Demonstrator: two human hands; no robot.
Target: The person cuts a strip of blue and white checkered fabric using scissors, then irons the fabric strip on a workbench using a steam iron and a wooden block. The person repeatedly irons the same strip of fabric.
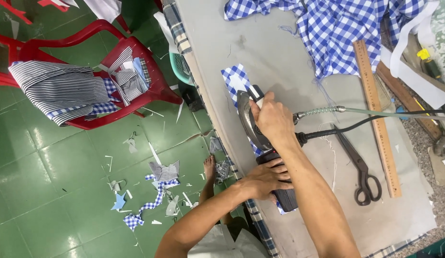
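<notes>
Meanwhile, the right hand (pixel 274 119) wraps closed round the handle of a steam iron (pixel 253 125) on the table (pixel 280 62), and the left hand (pixel 266 179), fingers spread flat, pins checked cloth (pixel 235 79) at six o'clock. Likely heavy and hot, the iron is best held by its handle; scissors (pixel 361 172) lie at three o'clock.
</notes>
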